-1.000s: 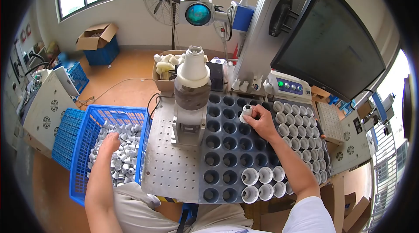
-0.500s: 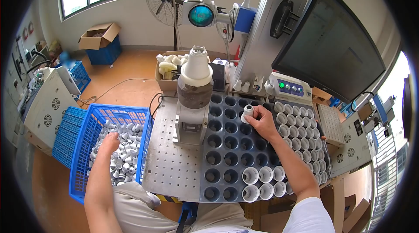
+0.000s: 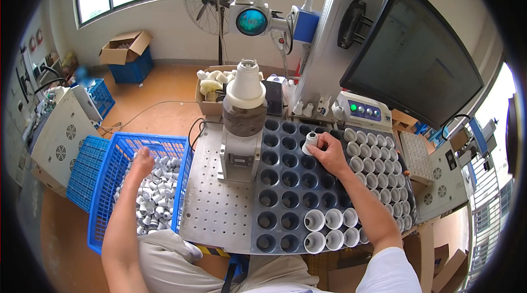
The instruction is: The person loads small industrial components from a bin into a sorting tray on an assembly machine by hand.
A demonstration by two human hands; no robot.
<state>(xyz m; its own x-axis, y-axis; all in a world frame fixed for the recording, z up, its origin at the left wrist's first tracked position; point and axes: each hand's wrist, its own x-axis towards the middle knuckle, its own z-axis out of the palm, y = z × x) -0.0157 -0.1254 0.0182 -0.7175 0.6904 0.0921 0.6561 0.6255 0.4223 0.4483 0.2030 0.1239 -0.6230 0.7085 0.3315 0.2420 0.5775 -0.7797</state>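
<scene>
My right hand (image 3: 328,152) pinches a small white plastic lamp housing (image 3: 310,143) by its side, narrow dark-tipped end up, above the black tray (image 3: 280,183) of round holes. Over the back of the blue plastic basket (image 3: 184,180) is my left hand (image 3: 143,163), fingers curled closed; whatever may be in them is hidden. Loose white housings (image 3: 156,197) lie heaped below it in the basket. Several white housings (image 3: 334,218) sit wide end up in the tray's front holes, and more stand in rows (image 3: 375,165) on the right.
Between basket and tray, a perforated metal plate (image 3: 211,210) carries an upright fixture with a white cone (image 3: 245,90) on top. A lens head (image 3: 252,21) hangs above it. A monitor (image 3: 417,51) and a button box (image 3: 365,110) stand at the back right.
My left hand has risen from the heap toward the basket's back edge, fingers still closed. The right hand and its housing stay almost in place.
</scene>
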